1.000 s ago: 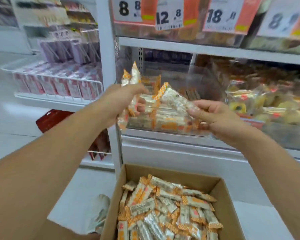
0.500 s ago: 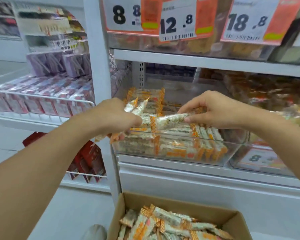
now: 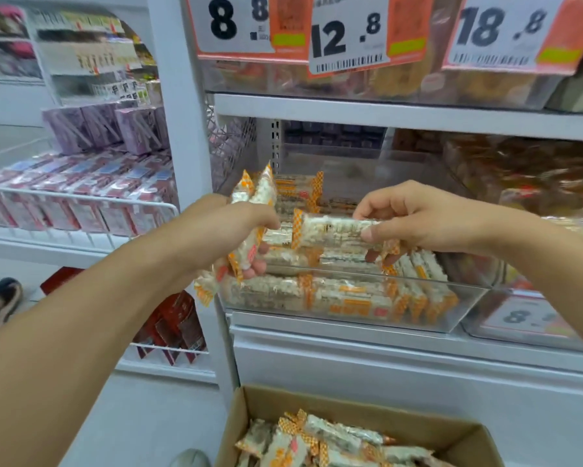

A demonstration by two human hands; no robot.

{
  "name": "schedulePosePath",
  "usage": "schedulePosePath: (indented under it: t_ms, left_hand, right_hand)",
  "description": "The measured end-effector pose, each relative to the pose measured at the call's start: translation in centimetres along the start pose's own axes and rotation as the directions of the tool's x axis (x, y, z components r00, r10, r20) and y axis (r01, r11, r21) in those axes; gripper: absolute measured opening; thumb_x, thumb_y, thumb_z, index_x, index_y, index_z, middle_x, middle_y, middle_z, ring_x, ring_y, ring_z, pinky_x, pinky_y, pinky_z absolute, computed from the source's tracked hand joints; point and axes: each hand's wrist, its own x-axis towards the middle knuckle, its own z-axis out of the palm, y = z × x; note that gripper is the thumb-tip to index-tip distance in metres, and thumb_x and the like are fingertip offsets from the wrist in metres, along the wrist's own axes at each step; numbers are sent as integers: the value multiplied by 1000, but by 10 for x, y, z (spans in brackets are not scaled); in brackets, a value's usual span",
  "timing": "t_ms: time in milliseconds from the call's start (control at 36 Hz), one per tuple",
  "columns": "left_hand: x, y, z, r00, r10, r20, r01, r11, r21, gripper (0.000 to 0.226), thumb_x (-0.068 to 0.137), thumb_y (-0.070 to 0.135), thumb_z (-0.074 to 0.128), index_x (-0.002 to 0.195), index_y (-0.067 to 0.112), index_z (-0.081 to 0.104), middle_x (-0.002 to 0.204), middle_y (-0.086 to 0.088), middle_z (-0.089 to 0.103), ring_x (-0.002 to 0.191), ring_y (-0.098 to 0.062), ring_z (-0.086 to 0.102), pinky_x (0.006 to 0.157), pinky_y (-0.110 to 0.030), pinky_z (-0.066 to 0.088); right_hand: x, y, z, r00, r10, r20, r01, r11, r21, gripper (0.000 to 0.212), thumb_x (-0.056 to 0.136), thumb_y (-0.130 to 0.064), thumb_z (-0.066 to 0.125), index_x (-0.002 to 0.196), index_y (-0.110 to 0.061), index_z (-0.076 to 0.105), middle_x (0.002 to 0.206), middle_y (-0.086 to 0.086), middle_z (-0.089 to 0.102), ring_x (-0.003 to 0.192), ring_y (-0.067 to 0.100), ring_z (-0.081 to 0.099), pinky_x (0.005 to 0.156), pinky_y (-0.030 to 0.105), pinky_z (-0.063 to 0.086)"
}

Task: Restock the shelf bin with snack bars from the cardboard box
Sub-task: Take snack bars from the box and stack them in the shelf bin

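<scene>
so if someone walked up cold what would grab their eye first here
Probably the two hands mid-frame over the clear shelf bin: the right hand pinches one snack bar held level, while the left hand grips a bunch of bars standing upright. Next, the big price tags hanging along the top, and the open cardboard box of more bars at the bottom edge.

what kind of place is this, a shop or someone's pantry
Most likely a shop aisle, perhaps a snack or convenience store. Large price tags hang along the shelf edge, clear shelf bins hold wrapped snack bars, and a wire rack of boxed goods stands to the left.
</scene>
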Motion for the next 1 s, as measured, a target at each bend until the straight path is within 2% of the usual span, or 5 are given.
schedulePosePath:
  t_ms: [194,417,778,889,1000]
  left_hand:
    - [3,-9,6,1000,25,-6,-25,999,-29,55,83,30,73,131,9,56,101,-13,76,57,-23,73,57,-44,58]
    - [5,-10,5,995,34,-96,-30,999,36,49,65,48,73,89,5,74,90,-19,73,69,-28,62,58,-34,44]
    - [16,-14,5,972,74,-221,-71,997,22,79,77,47,76,142,11,49,139,-7,56,117,-31,57,62,-32,39]
    - [16,-12,6,946,191,-263,-162,978,130,22,87,37,73,97,23,60,85,8,57,64,-9,52,50,-25,34]
    - [14,-13,8,947,199,-254,-173,978,120,44,90,40,70,126,18,57,79,14,38,65,-15,52,49,-20,34]
  right_hand:
    - [2,-5,8,999,-21,50,28,988,-150,12,92,-26,71,102,-25,77,90,0,73,84,19,70,74,38,63]
    - [5,-6,18,996,-83,-45,50,873,-486,15,84,-34,79,99,-34,78,89,-21,73,83,0,66,82,32,56]
    - [19,-19,54,986,-55,-157,50,998,-38,14,79,-11,83,92,-10,79,82,3,78,80,13,74,78,23,60]
    - [20,-21,43,968,98,-230,-123,988,-97,20,82,-30,83,85,-12,75,68,-3,69,64,11,66,60,29,60]
    - [17,-17,37,940,324,-109,-330,943,-37,34,85,-28,81,89,4,70,61,3,62,65,18,69,74,38,64]
